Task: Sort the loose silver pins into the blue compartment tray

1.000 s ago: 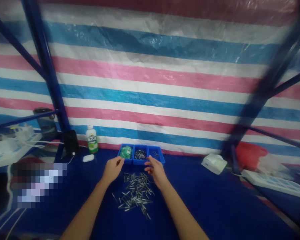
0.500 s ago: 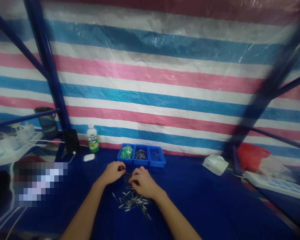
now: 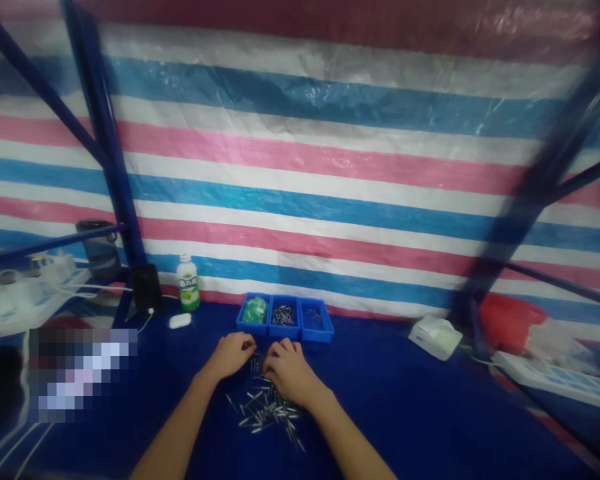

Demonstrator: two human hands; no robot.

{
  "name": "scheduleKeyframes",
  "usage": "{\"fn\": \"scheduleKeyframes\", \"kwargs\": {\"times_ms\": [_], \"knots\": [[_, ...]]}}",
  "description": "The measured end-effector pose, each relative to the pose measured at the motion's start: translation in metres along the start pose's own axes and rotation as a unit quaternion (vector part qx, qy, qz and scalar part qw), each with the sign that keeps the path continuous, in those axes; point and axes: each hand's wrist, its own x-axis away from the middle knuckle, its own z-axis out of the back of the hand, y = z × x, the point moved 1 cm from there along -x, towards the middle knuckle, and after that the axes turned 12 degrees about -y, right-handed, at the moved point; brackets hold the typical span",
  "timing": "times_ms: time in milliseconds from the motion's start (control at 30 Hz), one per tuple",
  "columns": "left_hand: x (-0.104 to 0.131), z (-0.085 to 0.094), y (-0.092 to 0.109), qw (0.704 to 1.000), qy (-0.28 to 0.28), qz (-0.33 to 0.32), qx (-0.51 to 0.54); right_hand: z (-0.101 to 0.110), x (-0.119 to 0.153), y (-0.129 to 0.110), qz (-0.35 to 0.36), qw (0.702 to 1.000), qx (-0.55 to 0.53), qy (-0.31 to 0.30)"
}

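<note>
A loose pile of thin metal pieces (image 3: 273, 408) lies on the blue table (image 3: 380, 400). A few small metal pieces (image 3: 257, 363) stand or lie in a short row between my hands. My left hand (image 3: 234, 353) is left of that row, its thumb and fingertips pinched together; anything between them is too small to make out. My right hand (image 3: 291, 370) rests at the row's right side and over the top of the pile, fingers curled down with their tips hidden. Behind are three blue trays, holding a green packet (image 3: 255, 311), dark small metal parts (image 3: 283, 315) and a few thin pieces (image 3: 313, 316).
At the back left stand a bottle (image 3: 189, 283), a white case (image 3: 180, 321) and a black device (image 3: 146, 288). Power strips with cables lie at both sides. A tissue pack (image 3: 436, 337) and a red bag (image 3: 511, 323) are on the right.
The whole view has shifted slightly, with everything a little lower in the picture. My right hand's fingers have drawn closer together beside the row; my left hand stays pinched.
</note>
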Motion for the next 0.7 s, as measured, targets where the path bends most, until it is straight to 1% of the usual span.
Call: {"fn": "scheduleKeyframes", "kwargs": {"times_ms": [100, 200, 300, 433, 500, 533, 600, 700], "knots": [[0.001, 0.0, 0.001, 1.0, 0.0, 0.005, -0.005, 0.003, 0.002, -0.002, 0.0, 0.999, -0.026, 0.021], [0.001, 0.0, 0.001, 1.0, -0.003, 0.003, -0.003, 0.006, 0.004, 0.001, -0.003, 0.992, -0.101, 0.077], [0.0, 0.001, 0.0, 1.0, -0.013, 0.004, 0.002, 0.008, 0.005, 0.01, -0.007, 0.969, -0.204, 0.143], [-0.001, 0.003, 0.0, 1.0, -0.005, 0.006, 0.011, 0.014, 0.004, 0.025, -0.003, 0.923, -0.318, 0.218], [0.0, 0.002, 0.001, 1.0, 0.002, 0.008, 0.014, 0.018, 0.004, 0.031, -0.014, 0.883, -0.395, 0.252], [0.0, 0.002, 0.001, 1.0, 0.003, 0.01, 0.016, 0.02, 0.005, 0.034, -0.022, 0.855, -0.445, 0.265], [0.0, 0.001, 0.001, 1.0, 0.004, 0.01, 0.021, 0.022, 0.005, 0.038, -0.036, 0.785, -0.551, 0.282], [0.0, -0.001, 0.0, 0.999, 0.011, 0.007, 0.032, 0.022, 0.006, 0.041, -0.036, 0.674, -0.683, 0.279]]}}
